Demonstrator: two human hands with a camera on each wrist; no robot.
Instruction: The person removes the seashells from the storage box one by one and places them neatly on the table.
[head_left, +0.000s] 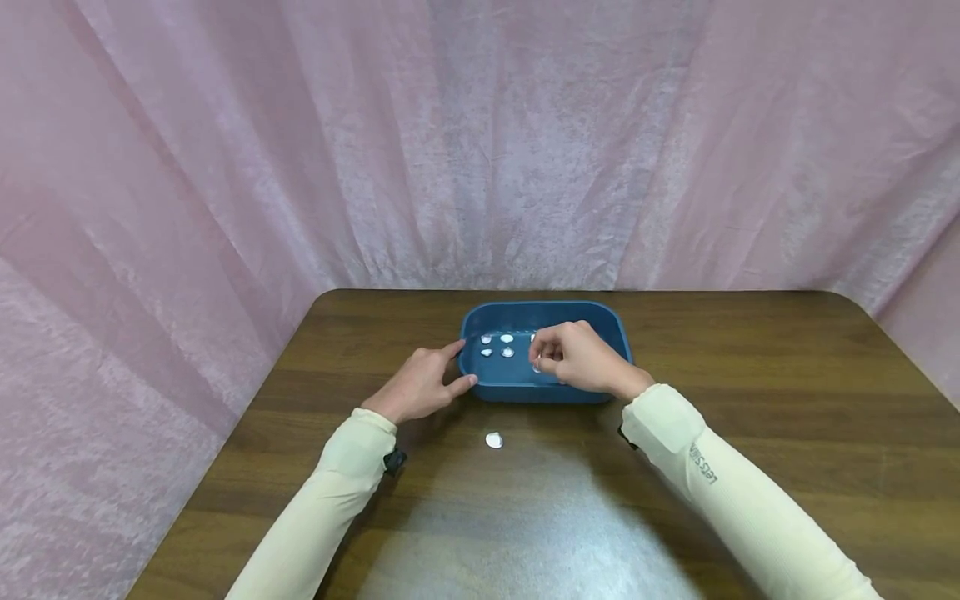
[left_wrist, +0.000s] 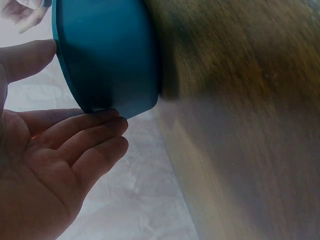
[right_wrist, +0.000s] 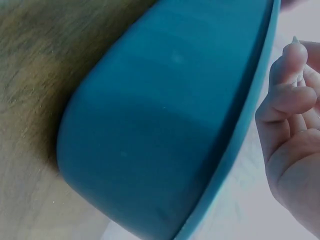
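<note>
A blue rectangular plastic bin (head_left: 543, 393) stands on the table, with several small white shells (head_left: 507, 352) set out on its floor at the left. My left hand (head_left: 420, 385) rests against the bin's left end. Its thumb (left_wrist: 30, 57) touches the rim, and its other fingers (left_wrist: 95, 135) lie nearly straight along the outer wall. Inside the bin's right half, my right hand (head_left: 576, 357) is held low, fingers curled. A white shell (head_left: 537, 367) shows at its pinched fingertips, mostly covered by them. One more white shell (head_left: 494, 440) lies on the table in front of the bin.
The brown wooden table (head_left: 750, 375) extends to both sides of the bin, with a bright glare near its front. A pink velvet curtain (head_left: 525, 150) hangs behind its far edge. Pale sleeves cover both forearms.
</note>
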